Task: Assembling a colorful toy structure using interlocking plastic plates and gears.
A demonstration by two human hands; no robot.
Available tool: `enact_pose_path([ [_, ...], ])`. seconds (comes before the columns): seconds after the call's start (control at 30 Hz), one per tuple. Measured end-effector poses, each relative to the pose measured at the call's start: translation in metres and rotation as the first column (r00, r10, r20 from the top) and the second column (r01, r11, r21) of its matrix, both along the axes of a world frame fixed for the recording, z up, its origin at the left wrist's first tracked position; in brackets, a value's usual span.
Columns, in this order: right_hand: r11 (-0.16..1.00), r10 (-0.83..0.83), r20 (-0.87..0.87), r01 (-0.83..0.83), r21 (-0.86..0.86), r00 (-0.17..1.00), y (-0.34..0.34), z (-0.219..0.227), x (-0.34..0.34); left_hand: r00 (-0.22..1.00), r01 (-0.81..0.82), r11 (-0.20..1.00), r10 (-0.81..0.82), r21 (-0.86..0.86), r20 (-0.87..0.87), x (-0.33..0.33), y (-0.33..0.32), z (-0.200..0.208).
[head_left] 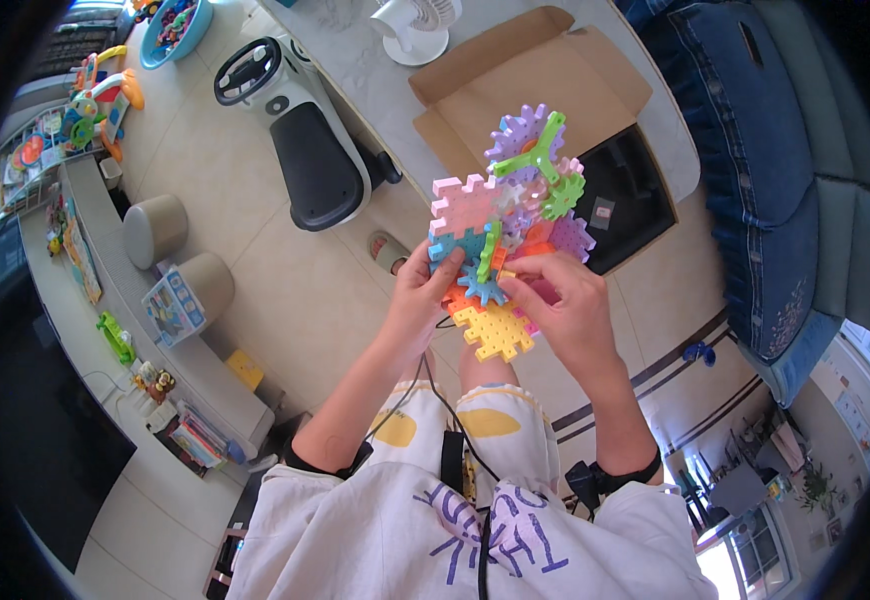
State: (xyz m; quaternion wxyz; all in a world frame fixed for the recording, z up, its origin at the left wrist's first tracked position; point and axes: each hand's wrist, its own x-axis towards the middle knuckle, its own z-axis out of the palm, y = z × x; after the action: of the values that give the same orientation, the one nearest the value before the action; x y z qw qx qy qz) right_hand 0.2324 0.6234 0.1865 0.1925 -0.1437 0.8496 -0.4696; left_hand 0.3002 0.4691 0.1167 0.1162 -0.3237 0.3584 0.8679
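A colourful plastic gear toy (pixel 460 245), built of interlocking plates and gears, is held up above my lap. My left hand (pixel 420 295) grips its left side, the thumb pressed on a teal plate under a pink plate (pixel 463 205). My right hand (pixel 565 300) is closed in a pinch at the toy's middle, with a small orange-yellow piece (pixel 500 260) at the fingertips. A blue gear (pixel 483 287) sits between the hands, above a yellow plate (pixel 497 332). Toward the top are a purple gear (pixel 515 135), a green three-armed piece (pixel 540 155) and a green gear (pixel 563 197).
Beyond the toy, an open cardboard box (pixel 525 75) with a black inside lies on a marble-topped table (pixel 355 40) beside a white fan (pixel 415 28). A ride-on toy car (pixel 315 160) stands at the left. A blue sofa (pixel 745 150) is at the right.
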Motion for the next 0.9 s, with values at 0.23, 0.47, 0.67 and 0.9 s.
enact_pose_path([
  [0.23,0.999,0.027,-0.040,-0.028,-0.020,0.999,0.000,0.000,0.001,1.000,0.011,1.000,-0.011,-0.027,0.004,0.001,0.000,0.002],
  [0.47,0.995,-0.060,-0.041,0.057,-0.078,0.997,0.003,-0.002,0.001,1.000,-0.012,1.000,0.012,0.000,0.009,0.002,0.002,0.001],
  [0.67,0.981,-0.189,-0.089,0.183,-0.066,0.978,0.026,0.006,-0.005,0.998,-0.056,0.998,0.055,0.022,0.027,0.006,0.003,-0.006],
  [0.9,0.972,-0.205,-0.084,0.213,0.099,0.975,0.037,-0.005,-0.005,0.998,-0.058,0.996,0.056,0.063,0.035,0.007,0.001,-0.004],
])
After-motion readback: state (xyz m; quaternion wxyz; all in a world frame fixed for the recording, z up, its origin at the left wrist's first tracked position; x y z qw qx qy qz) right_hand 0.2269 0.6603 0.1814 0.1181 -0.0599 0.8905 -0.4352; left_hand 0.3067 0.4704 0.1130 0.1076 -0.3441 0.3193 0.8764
